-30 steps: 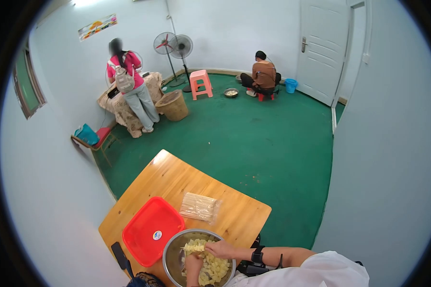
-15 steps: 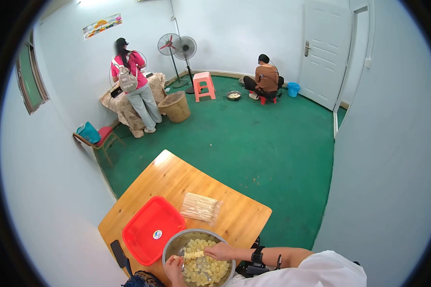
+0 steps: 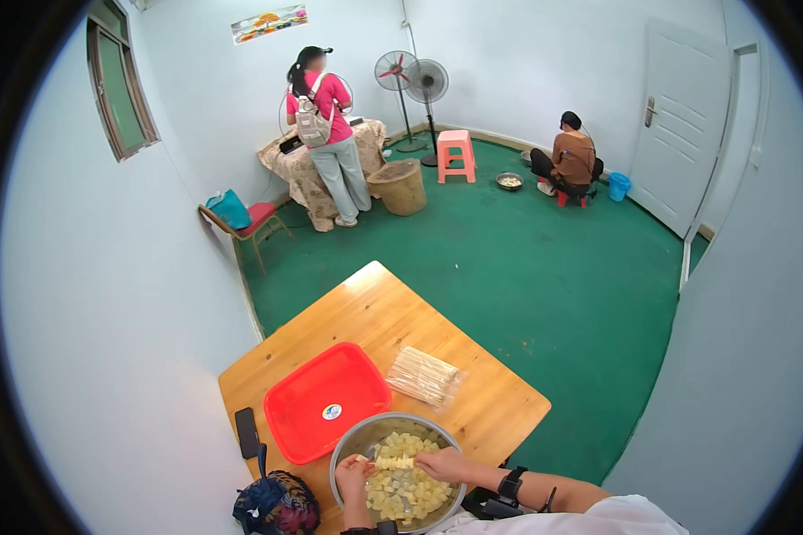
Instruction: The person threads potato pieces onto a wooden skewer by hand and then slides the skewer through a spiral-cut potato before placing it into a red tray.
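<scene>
Both hands are over a steel bowl point(image 3: 340, 482) that holds many pale yellow cubes point(image 3: 408, 492), perhaps potato. Between them runs a skewer of pale yellow pieces point(image 3: 393, 463), held roughly level above the loose cubes. My left hand point(image 3: 354, 474) is closed at its left end, with a pale bit showing at the fingertips. Closed round the right end is my right hand point(image 3: 444, 465); its fingers hide that part of the stick.
A red plastic basin point(image 3: 308, 388), a bag of wooden sticks point(image 3: 426, 376), a black phone point(image 3: 247, 433) and a dark patterned bag point(image 3: 275, 504) lie around the bowl on the wooden table point(image 3: 500, 412). Two people are farther off, one standing point(image 3: 323, 116), one squatting point(image 3: 573, 160).
The camera view has swung left, so the room and table appear farther right. Both hands stay over the bowl with the skewer between them.
</scene>
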`<state>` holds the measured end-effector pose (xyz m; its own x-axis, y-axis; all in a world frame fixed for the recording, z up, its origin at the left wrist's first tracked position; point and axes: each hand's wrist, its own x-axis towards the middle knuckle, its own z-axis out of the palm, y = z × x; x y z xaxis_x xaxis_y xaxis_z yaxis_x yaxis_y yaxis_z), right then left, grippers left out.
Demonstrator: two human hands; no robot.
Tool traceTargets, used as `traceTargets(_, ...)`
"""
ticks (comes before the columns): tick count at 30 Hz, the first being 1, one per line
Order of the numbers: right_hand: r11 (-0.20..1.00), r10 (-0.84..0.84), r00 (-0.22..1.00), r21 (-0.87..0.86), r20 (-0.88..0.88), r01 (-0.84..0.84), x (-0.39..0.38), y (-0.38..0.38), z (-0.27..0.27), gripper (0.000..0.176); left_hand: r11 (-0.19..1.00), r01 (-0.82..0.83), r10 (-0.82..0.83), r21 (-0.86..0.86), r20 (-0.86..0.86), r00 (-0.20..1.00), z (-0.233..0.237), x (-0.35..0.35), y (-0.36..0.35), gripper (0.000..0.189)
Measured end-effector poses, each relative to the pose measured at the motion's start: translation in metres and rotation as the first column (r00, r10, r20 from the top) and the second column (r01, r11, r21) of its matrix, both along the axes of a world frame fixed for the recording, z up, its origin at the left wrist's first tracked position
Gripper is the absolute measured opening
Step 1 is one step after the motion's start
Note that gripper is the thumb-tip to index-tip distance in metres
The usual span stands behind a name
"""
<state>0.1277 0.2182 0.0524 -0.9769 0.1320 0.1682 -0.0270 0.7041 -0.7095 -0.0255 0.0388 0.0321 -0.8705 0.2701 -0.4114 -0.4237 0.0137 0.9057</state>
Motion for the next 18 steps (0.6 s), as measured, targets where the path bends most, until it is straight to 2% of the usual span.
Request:
traceTargets(8, 0.999, -0.001, 1.000, 0.045, 0.026, 0.000, 0.001, 0.001, 0.002, 0.019, 1.000, -0.024, 0.024, -0.008, -0.011, 1.000, 0.005, 0.004, 0.003, 0.024)
traceTargets(18, 0.999, -0.044, 0.997, 0.027, -0.071, 0.046, 0.001, 0.001, -0.007, 0.017, 0.998, 0.050, -0.050, -0.039, -0.015, 0.999, 0.000, 0.009, 0.002, 0.026)
